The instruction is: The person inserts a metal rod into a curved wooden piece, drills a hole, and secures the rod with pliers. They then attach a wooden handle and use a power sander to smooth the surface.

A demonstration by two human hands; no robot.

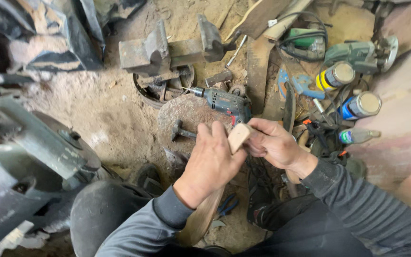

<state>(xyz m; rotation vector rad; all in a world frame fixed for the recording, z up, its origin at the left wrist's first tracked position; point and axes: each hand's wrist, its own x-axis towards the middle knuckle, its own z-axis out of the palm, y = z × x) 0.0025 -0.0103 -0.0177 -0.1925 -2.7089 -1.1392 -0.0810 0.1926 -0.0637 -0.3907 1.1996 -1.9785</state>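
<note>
Presently: long wooden piece (pixel 238 136), held over the lap; left hand (pixel 211 164) wrapped around its shaft, right hand (pixel 273 142) pinching the squared upper end. Step judged: shaping or inspecting that end, which calls for a steady grip. Blue drill (pixel 224 101) and hammer (pixel 181 131) lie just beyond on the dirt floor (pixel 96 114).

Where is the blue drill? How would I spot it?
Find the big rusty vise at the top of the dirt floor. Just below it, above the two hands, lies the blue drill, its bit pointing left. Nearby cans are round and upright; only the drill is pistol-shaped with a dark chuck.
</note>
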